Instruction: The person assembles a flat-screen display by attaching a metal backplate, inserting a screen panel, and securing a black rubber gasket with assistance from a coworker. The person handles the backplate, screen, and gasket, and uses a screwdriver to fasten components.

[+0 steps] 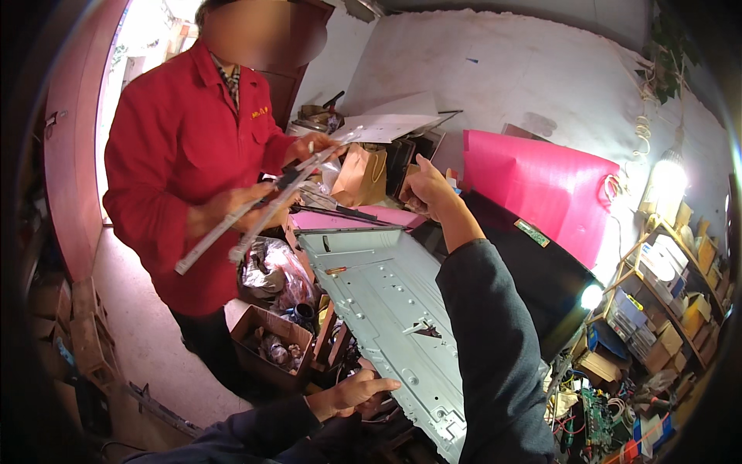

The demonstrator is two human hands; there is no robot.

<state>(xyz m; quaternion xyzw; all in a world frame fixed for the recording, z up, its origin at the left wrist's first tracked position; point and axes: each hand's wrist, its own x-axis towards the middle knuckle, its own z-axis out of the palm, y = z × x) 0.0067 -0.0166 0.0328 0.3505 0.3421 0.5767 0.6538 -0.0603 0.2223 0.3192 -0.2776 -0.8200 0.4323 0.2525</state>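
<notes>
A large pale grey metal panel (386,298), pierced with holes and looking like the back plate of a flat screen, lies slanted before me. My left hand (359,393) grips its near left edge, the index finger resting on top. Over the far right part of the panel, my right hand (430,192) is raised, mostly curled with one digit sticking up; nothing shows in it. A small orange-handled screwdriver (337,270) lies on the panel. Across from me, a person in a red jacket (174,170) holds long pale strips (286,193) in both hands.
A dark screen panel (510,267) leans at the right, with a pink sheet (533,193) behind it. Shelves (665,286) and tangled wires crowd the right side. A cardboard box (272,348) of scraps stands left of the metal panel. A bulb (666,182) glows at the right.
</notes>
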